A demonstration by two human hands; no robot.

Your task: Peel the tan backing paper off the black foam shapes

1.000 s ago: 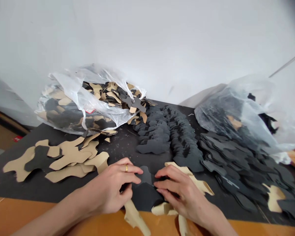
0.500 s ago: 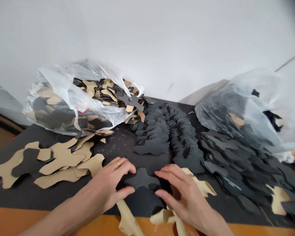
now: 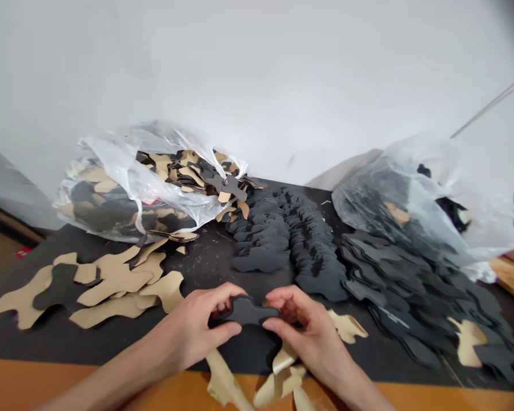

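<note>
Between my two hands is a dark foam piece point(image 3: 249, 311) with a wavy, lobed outline. My left hand point(image 3: 209, 319) pinches its left end, thumb in front and fingers curled behind. At the right end, my right hand point(image 3: 297, 319) grips it between thumb and bent fingers. Below the piece lies the black table surface, near the front edge. Curled strips of tan backing paper point(image 3: 227, 379) lie close to my wrists, and another crumpled paper scrap point(image 3: 346, 326) is just right of my right hand.
Two overlapping rows of dark foam pieces point(image 3: 261, 260) run toward the wall. A loose pile of dark pieces point(image 3: 394, 274) spreads at right, before a plastic bag point(image 3: 368, 194). Tan-backed pieces point(image 3: 111, 282) lie at left, below an open plastic bag point(image 3: 115, 182) full of pieces.
Both hands have closed in on the foam piece, which now looks thicker and tilted between the fingers. Earlier it lay flatter, with the fingers spread around its ends. The view has shifted slightly.
</note>
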